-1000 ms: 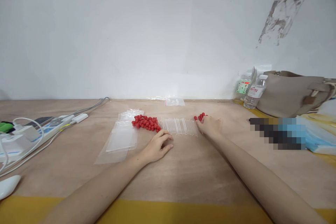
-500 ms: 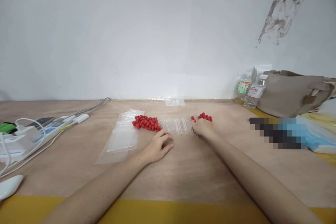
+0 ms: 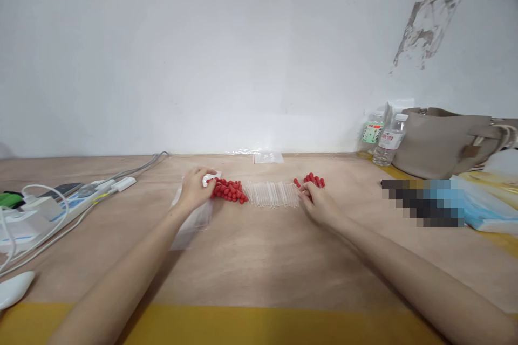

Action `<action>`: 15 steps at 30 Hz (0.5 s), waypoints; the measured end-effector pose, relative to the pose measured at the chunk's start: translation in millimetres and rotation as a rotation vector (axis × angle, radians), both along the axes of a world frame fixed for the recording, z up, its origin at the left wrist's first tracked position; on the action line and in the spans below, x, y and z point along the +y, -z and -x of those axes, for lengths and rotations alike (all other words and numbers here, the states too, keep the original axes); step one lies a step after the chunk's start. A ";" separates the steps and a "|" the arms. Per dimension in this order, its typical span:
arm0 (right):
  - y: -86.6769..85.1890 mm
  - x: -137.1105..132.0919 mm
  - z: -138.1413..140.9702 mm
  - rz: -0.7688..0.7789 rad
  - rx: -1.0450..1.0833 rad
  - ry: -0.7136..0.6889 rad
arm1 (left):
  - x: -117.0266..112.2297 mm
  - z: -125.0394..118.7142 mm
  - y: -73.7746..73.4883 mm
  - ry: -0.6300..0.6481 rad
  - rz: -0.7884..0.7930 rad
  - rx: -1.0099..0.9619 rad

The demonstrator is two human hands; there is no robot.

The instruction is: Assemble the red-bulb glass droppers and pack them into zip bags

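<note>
A person works with both bare hands at a wooden table (image 3: 251, 264), where a row of thin, clear sticks (image 3: 270, 195) lies side by side between two groups of red, round-ended pieces. The left hand (image 3: 197, 187) reaches over the clear plastic bags (image 3: 193, 228) to the outer end of the larger red pile (image 3: 229, 191), thumb and fingers curved with a narrow gap between them — whether they grip a piece, one cannot tell. The right hand (image 3: 319, 205) bends at the opposite end of the row, its thumb and forefinger close together beside the last sticks; whether anything is pinched there is too small to make out. Just beyond its knuckles sits the smaller red cluster (image 3: 314, 179). A small plastic bag (image 3: 268, 158) lies flat near the white wall (image 3: 243, 54). At right, a labeled water bottle (image 3: 390, 140) stands beside a taupe handbag (image 3: 441, 143); at left, a power strip (image 3: 67, 206) carries plugs and cables.
</note>
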State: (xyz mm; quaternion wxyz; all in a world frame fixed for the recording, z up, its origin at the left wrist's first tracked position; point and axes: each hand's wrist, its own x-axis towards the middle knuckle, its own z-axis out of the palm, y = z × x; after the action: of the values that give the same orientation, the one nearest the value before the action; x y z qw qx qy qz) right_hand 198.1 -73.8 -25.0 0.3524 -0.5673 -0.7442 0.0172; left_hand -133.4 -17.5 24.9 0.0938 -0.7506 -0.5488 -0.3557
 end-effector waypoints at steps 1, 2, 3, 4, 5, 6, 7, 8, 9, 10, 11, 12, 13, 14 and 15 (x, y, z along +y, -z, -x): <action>3.8 -4.3 0.2 -0.018 0.022 -0.045 | 7.2 7.1 -4.2 -0.049 0.051 0.006; 7.6 -7.8 0.6 -0.032 0.037 -0.076 | 14.2 12.8 -7.9 -0.081 0.147 0.024; 11.3 -10.5 1.1 -0.048 0.042 -0.092 | 20.8 17.1 -11.2 -0.110 0.241 0.038; 14.6 -12.5 1.7 -0.063 0.035 -0.101 | 27.0 20.1 -13.9 -0.119 0.298 0.046; 17.5 -13.9 2.3 -0.078 0.020 -0.103 | 32.7 21.9 -16.1 -0.119 0.347 0.053; 19.9 -14.8 2.8 -0.092 -0.001 -0.101 | 37.8 23.0 -17.8 -0.108 0.384 0.059; 21.7 -15.4 3.2 -0.103 -0.023 -0.099 | 42.2 23.7 -19.1 -0.088 0.412 0.064; 23.1 -15.9 3.4 -0.110 -0.043 -0.097 | 45.9 24.2 -20.0 -0.064 0.443 0.070; 24.0 -16.2 3.4 -0.116 -0.059 -0.097 | 48.9 24.8 -20.7 -0.038 0.473 0.076; 24.5 -16.5 3.3 -0.118 -0.072 -0.098 | 51.2 25.7 -21.2 -0.011 0.498 0.080; 24.8 -16.7 3.0 -0.118 -0.082 -0.100 | 52.9 26.7 -21.4 0.014 0.517 0.082; 24.8 -16.9 2.7 -0.118 -0.087 -0.101 | 54.0 28.0 -21.4 0.039 0.530 0.082; 24.7 -17.1 2.3 -0.119 -0.088 -0.102 | 54.6 29.2 -21.1 0.063 0.537 0.081; 24.6 -17.2 1.9 -0.120 -0.087 -0.103 | 54.7 30.4 -20.6 0.086 0.537 0.078; 24.5 -17.3 1.7 -0.123 -0.085 -0.104 | 54.4 31.2 -19.9 0.109 0.531 0.073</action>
State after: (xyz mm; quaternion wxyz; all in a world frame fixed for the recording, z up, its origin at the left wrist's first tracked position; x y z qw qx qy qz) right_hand 196.4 -91.1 -49.5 0.3533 -0.5055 -0.7864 -0.0343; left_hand -164.6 36.9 44.8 -0.1061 -0.7896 -0.5781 -0.1766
